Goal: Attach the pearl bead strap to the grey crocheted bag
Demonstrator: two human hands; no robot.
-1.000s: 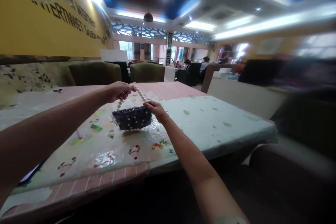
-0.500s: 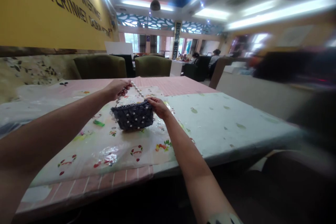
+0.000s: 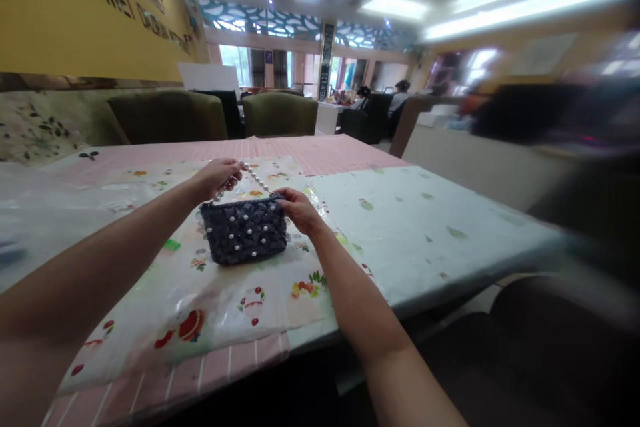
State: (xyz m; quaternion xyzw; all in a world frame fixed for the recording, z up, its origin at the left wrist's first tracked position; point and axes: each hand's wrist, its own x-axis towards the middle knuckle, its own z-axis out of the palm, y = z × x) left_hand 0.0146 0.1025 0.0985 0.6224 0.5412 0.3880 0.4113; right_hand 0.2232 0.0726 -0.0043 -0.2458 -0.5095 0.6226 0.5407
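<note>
A small dark blue handbag studded with white pearls lies flat on a clear plastic sheet on the table. Its white pearl handle arches above it. My left hand is closed on the left part of that handle. My right hand pinches the bag's top right corner, where the handle joins it.
A small green object lies left of the bag on the fruit-patterned sheet. Olive armchairs stand behind the table, below a yellow lettered wall. People sit at a far table. A dark seat is at my right.
The bag has come down from tilted and partly lifted to lying flat on the sheet. Both hands kept their hold and lowered with it. The view has shifted slightly.
</note>
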